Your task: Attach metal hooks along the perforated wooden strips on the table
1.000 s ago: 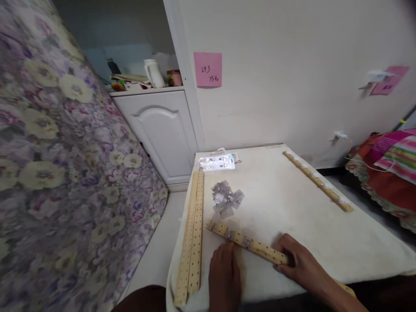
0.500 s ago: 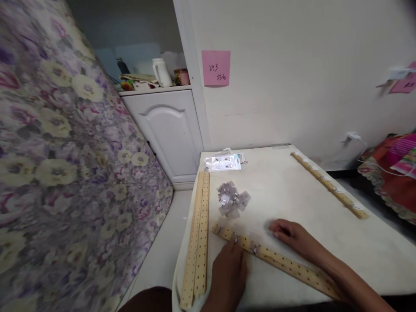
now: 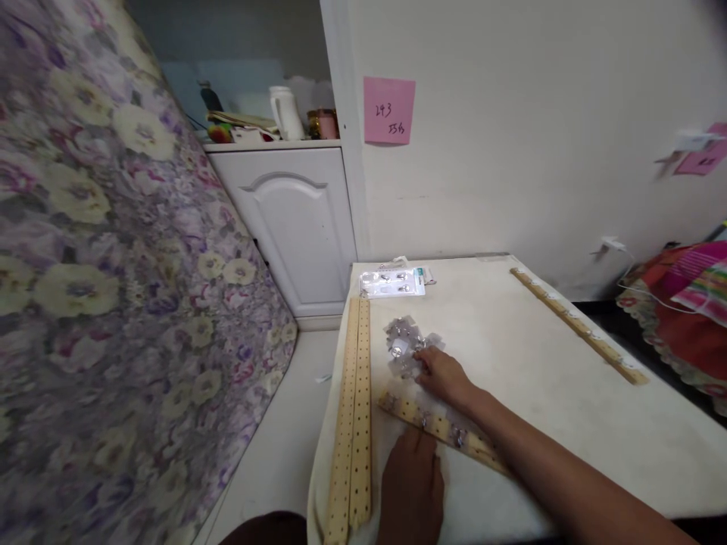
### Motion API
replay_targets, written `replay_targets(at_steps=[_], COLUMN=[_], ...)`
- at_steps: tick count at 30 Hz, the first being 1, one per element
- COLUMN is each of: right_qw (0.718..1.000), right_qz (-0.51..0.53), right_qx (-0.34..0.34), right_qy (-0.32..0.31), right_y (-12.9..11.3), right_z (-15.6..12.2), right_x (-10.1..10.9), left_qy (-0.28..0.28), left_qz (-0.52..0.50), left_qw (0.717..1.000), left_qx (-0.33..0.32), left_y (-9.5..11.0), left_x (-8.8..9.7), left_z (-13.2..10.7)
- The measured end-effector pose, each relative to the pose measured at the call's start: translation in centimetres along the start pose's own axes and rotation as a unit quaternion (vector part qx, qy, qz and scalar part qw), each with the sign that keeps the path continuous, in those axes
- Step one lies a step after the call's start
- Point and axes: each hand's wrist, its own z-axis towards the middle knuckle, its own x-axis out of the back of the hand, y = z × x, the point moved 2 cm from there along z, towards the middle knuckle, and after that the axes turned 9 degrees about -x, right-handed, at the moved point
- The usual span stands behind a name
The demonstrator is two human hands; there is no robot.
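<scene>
My left hand (image 3: 411,484) is closed at the near edge of a perforated wooden strip (image 3: 407,410), its fingertips beside a small metal hook (image 3: 425,419). Several hooks on clear backings sit along this strip, which lies slanted across the table; my right forearm covers its right end. Beyond it, my right hand (image 3: 446,375) has its fingers bent together at the right side of a pile of clear adhesive hooks (image 3: 402,337). The fingertips touch the pile, and whatever is pinched there is too small to make out.
Two long perforated wooden strips (image 3: 362,409) lie side by side along the table's left edge. Clear hook packaging (image 3: 393,282) rests at the back left. Another wooden strip (image 3: 573,322) bearing clear pieces lies along the right edge. A white wall (image 3: 482,151) stands behind the table (image 3: 511,424).
My right hand has moved left and away from me, from bare tabletop to the pile of hooks. My left hand stays at the wooden strip. The view has shifted slightly.
</scene>
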Motion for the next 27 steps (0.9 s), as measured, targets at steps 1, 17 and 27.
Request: replay_targets(at_steps=[1,17,27], right_qw=[1.0,0.978,0.952], right_qz=[0.005,0.206,0.301], right_qx=[0.001,-0.032,0.016], right_qy=[0.001,0.015,0.058], right_y=[0.0,-0.2,1.1], right_z=[0.1,2.3,-2.7], right_x=[0.0,-1.0,4.3], left_qy=[-0.003,-0.02,0.018], left_qz=[0.004,-0.013,-0.213], left_qw=[1.0,0.999,0.976], left_qx=[0.001,0.036,0.052], left_y=[0.0,-0.5,1.0], left_x=[0.0,-1.4,0.4], left_z=[-0.1,-0.4,-0.2])
